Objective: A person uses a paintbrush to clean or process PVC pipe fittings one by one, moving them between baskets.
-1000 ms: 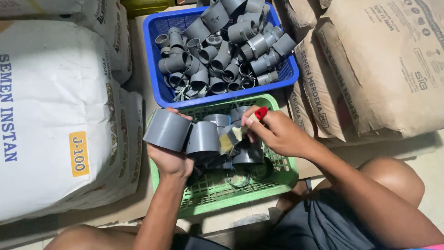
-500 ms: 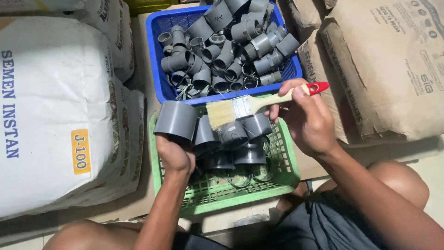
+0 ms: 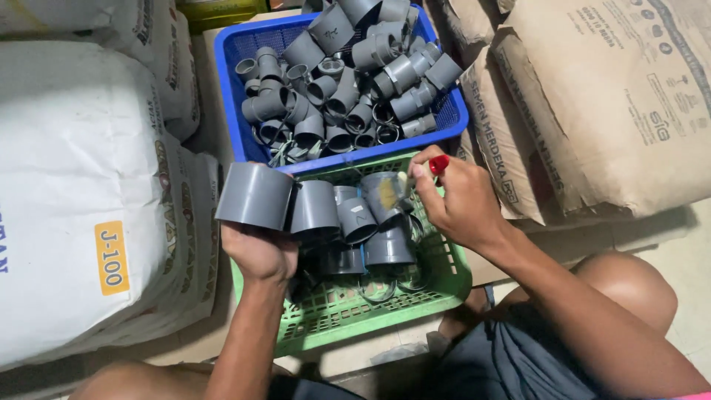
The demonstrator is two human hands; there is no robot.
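Note:
My left hand (image 3: pixel 259 252) grips a large grey plastic pipe fitting (image 3: pixel 255 196) and holds it over the left side of a green plastic basket (image 3: pixel 355 315). My right hand (image 3: pixel 459 200) is closed on a small paintbrush with a red handle end (image 3: pixel 438 164); its bristles (image 3: pixel 389 194) point down among the grey fittings (image 3: pixel 370 222) in the green basket. Both forearms reach in from the bottom of the head view.
A blue plastic basket (image 3: pixel 229 89) heaped with several grey pipe fittings (image 3: pixel 348 81) stands just beyond the green one. White sacks (image 3: pixel 74 200) press in on the left, brown paper sacks (image 3: pixel 592 96) on the right. My knees (image 3: pixel 629 285) sit below.
My right hand has swung the brush from lying across the fittings to pointing down into the green basket. My left hand still holds the large fitting, shifted slightly.

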